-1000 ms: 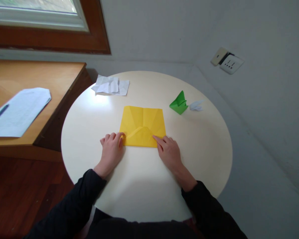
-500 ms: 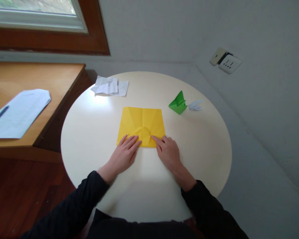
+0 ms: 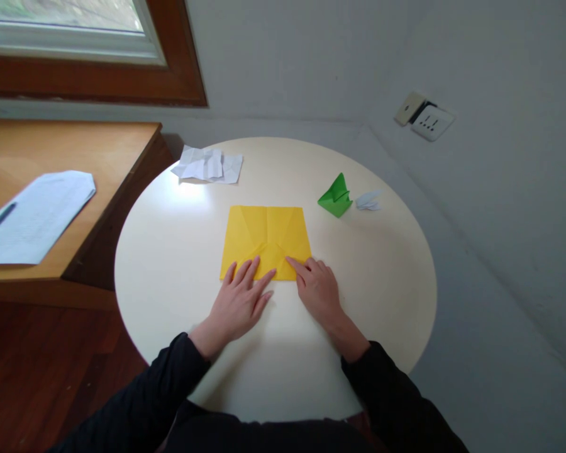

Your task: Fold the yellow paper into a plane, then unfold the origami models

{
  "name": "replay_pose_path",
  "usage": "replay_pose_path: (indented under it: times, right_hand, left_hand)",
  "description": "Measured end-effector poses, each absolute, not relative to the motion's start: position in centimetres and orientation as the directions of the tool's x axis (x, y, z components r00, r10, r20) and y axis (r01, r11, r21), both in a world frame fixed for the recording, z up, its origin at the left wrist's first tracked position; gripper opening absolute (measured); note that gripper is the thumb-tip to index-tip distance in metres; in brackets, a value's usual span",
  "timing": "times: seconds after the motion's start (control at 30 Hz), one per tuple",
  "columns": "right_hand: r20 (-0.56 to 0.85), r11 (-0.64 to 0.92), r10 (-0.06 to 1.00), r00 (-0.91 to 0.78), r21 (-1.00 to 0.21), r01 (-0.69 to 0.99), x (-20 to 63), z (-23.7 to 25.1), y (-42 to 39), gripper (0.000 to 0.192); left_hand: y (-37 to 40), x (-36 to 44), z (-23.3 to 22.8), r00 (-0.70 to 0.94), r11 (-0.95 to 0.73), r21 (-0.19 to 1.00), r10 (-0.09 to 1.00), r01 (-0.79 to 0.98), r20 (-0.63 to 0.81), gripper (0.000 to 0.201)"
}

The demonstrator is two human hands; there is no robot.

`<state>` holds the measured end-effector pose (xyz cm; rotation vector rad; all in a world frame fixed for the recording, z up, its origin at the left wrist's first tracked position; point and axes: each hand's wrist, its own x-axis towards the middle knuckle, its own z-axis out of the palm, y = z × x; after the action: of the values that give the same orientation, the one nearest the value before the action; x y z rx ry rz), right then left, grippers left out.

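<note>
A sheet of yellow paper [image 3: 266, 226] lies on the round white table [image 3: 170, 245], creased down its middle and along slanting lines. My left hand [image 3: 238, 296] rests with spread fingers on the front left part of the paper, its thumb over the table. At the paper's front right, my right hand [image 3: 318, 289] presses a stretched index finger down on the sheet; its other fingers are bent and lie by the right edge. Neither hand has the paper lifted. Between the hands, the near part of the sheet looks pressed nearly flat.
A green folded paper piece [image 3: 337, 198] and a small white folded piece [image 3: 368, 201] stand at the right back. Creased white papers [image 3: 207, 165] lie at the back left. A wooden desk [image 3: 117, 151] with papers [image 3: 42, 214] and a pen [image 3: 0, 220] borders the left side.
My left hand's fingers have spread apart, with the index finger and thumb moving right and towards me. The bulge in the paper has flattened. My right hand stays in place.
</note>
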<state>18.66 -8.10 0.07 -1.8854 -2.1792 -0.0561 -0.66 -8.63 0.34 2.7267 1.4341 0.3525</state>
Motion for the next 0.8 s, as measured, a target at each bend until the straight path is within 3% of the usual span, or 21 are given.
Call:
replay_pose_path:
  times: [0.57,0.8]
  right_hand:
    - [0.208,0.146,0.971,-0.121,-0.107,0.983,18.4,0.4,-8.1,0.039]
    - [0.205,0.175,0.967,-0.155,-0.084,0.981,16.6,0.4,-7.9,0.038]
  left_hand:
    - [-9.1,0.5,0.9,0.467,-0.494,0.141,0.864,0.858,0.186,0.043]
    - [-7.7,1.8,1.0,0.296,-0.321,0.125,0.937,0.939,0.186,0.046]
